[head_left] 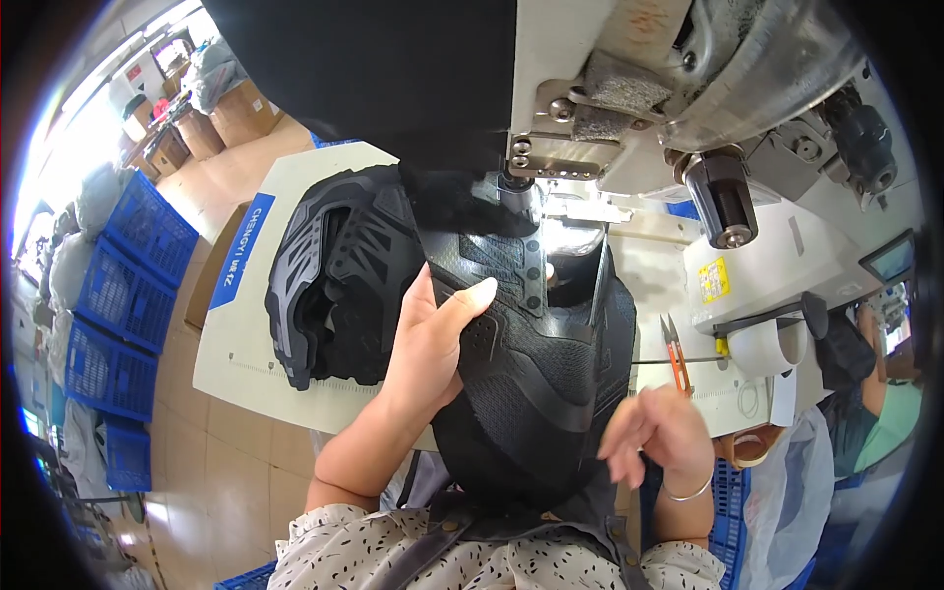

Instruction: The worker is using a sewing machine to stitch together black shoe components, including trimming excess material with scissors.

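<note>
A black mesh shoe upper point(536, 379) with glossy black overlays lies under the needle area of an industrial sewing machine point(639, 108). My left hand point(428, 344) grips its left edge, thumb on top of the fabric. My right hand point(654, 433), wearing a thin bracelet, pinches the upper's lower right edge with its fingers curled. The upper's near end hangs over the table toward my lap. A stack of further black uppers point(339, 280) rests just left of my left hand.
Orange-handled thread snips point(675, 356) lie on the white machine table point(236, 344) to the right of the upper. Blue plastic crates point(123, 295) stand on the floor at left, cardboard boxes point(231, 113) farther back. Another person's arm point(875, 393) shows at the right edge.
</note>
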Available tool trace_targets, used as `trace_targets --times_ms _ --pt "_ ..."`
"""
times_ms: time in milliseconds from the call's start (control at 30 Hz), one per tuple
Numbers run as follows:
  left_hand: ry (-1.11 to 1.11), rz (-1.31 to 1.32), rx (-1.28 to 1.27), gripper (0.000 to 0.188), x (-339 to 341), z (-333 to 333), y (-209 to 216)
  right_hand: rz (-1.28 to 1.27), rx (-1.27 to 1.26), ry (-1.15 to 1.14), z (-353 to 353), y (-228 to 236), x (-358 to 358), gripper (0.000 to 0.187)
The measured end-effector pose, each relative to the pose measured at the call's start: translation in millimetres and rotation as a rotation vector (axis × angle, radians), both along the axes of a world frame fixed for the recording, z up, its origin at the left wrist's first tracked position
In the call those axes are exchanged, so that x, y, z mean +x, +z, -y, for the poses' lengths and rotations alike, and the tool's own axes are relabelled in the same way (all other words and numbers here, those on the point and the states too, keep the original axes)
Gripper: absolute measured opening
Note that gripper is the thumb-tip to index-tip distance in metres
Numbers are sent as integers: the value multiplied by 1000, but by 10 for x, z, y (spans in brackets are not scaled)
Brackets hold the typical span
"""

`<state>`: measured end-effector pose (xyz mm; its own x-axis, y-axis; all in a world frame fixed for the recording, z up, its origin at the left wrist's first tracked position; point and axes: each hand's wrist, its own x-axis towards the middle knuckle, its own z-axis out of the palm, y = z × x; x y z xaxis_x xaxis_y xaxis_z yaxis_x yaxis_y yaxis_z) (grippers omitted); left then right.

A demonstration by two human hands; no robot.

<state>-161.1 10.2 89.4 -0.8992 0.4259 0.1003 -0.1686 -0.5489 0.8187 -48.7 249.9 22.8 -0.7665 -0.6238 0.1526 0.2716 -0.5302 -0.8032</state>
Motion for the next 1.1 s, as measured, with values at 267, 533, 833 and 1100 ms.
trace_targets --times_ms 267,533,833,1100 --pt "28 5 5 33 -13 -17 -23 511 -364 -419 689 325 45 52" --pt "81 -104 -46 34 40 -66 -18 61 200 -745 428 563 -321 43" --pt "234 -126 -156 16 93 -16 -134 -7 214 -959 559 467 -273 31" --pt "103 -253 -395 23 174 54 -274 -230 475 -1054 551 412 -263 27"
